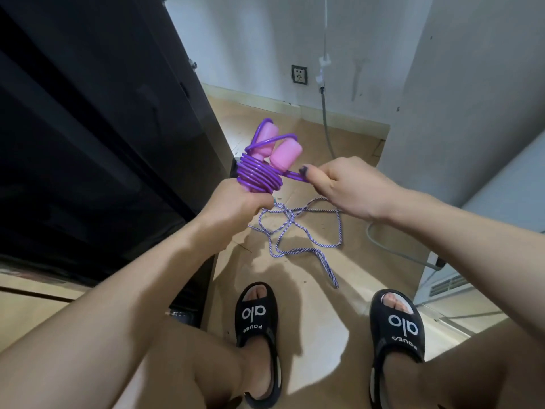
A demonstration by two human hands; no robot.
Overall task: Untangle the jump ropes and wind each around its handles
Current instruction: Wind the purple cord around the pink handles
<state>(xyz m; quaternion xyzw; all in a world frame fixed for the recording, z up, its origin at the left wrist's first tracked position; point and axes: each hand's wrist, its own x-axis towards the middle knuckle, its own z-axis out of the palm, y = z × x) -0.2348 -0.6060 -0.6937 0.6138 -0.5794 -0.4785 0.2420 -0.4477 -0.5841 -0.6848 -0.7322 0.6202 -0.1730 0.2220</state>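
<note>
Far left, one tall black cabinet [97,128] fills the frame. Next to it, the left hand [236,202] is clenched around the lower ends of two pink handles [275,149], held side by side and pointing up. One purple rope [259,175] is coiled around them in a stack of tight turns, with one loop crossing over the handle tops. To the right, the right hand [345,187] pinches the loose end of that purple rope just beside the coil. Below the hands, a second rope, striped purple and white [306,231], lies in a loose tangle on the wooden floor [324,320]. Two black sandals [258,320] sit at the bottom.
</note>
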